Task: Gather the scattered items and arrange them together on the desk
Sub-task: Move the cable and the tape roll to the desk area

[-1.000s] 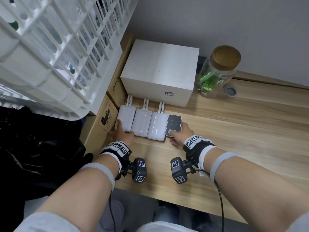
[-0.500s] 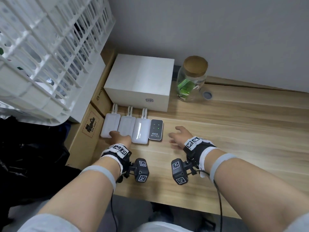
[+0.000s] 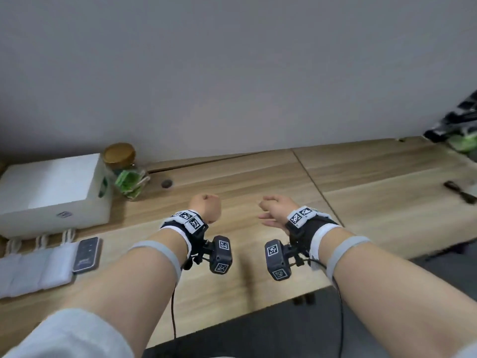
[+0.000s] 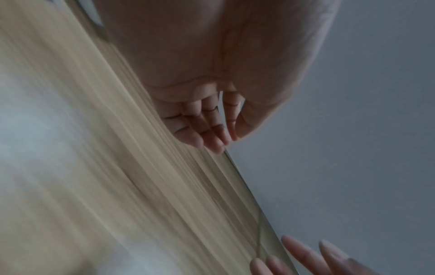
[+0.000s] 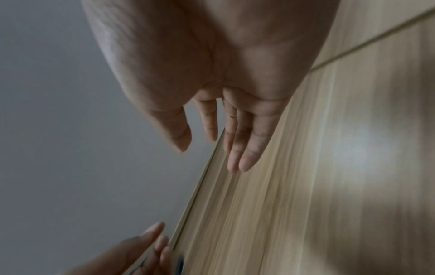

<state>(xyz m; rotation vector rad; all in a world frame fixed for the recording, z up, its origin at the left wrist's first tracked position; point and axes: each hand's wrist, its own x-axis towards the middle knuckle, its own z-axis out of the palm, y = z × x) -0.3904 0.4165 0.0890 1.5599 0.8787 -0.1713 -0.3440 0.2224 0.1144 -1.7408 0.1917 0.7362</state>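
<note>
Three white power banks (image 3: 33, 270) lie side by side at the desk's left front, with a dark flat device (image 3: 86, 254) at the right end of the row. My left hand (image 3: 206, 205) hovers over the middle of the desk, well to the right of the row. In the left wrist view its fingers (image 4: 212, 137) hang loosely curled and hold nothing. My right hand (image 3: 271, 210) floats beside it with fingers (image 5: 244, 160) relaxed and almost straight, also holding nothing. Both wrist views are blurred.
A white box (image 3: 49, 187) stands behind the row, with a cork-lidded glass jar (image 3: 124, 171) and a small round cap (image 3: 167, 183) to its right. A thin dark object (image 3: 459, 192) lies far right, near a dark and green bag (image 3: 462, 130). Grey wall runs behind the desk (image 3: 361, 202).
Both hands have left the row of devices and moved right and up over the middle of the desk. The head view has swung right, so the row now sits at the far left.
</note>
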